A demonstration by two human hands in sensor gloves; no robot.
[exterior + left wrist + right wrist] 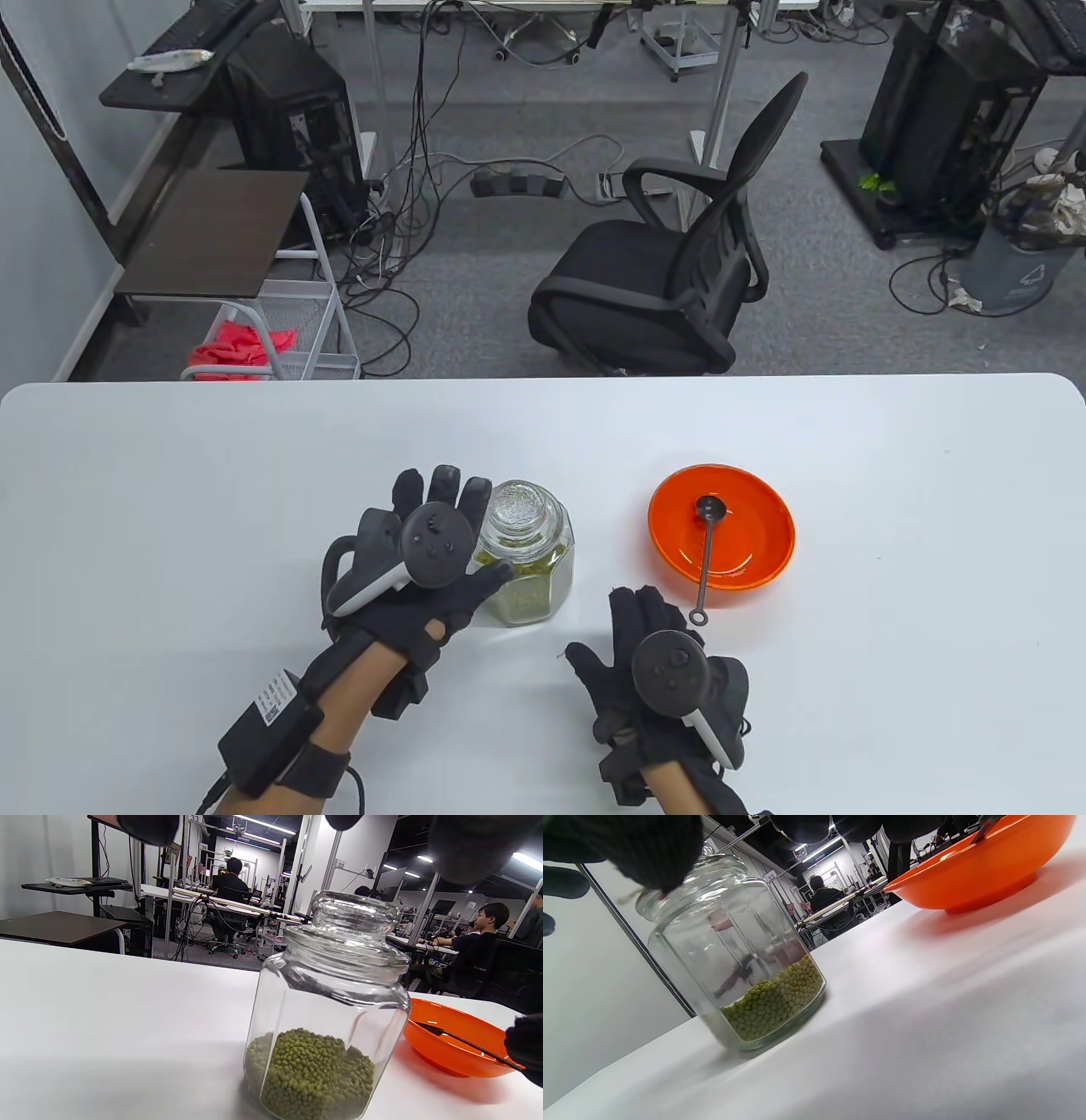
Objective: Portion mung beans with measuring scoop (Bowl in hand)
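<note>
Across bowl (755, 518), scoop (706, 556) handle nearward

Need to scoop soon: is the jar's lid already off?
No, the glass lid sits on the mung bean jar, closing its mouth.

Near the centre of the table (254, 441), lower middle of the table view: jar (528, 560) standing upright, lid (516, 508) on top, mung beans (312, 1073) in its lower part. To the right of the jar, apart from it: bowl (768, 509), with the measuring scoop (707, 552) lying inside, head toward the bowl's middle, handle crossing the lower rim and ending over the table. Directly left of the jar: left hand (416, 564), fingers spread beside it. Lower centre, below the gap between jar and bowl: right hand (653, 671), just under the handle's end. Beyond the table's far edge, upper centre: chair (670, 263).
</note>
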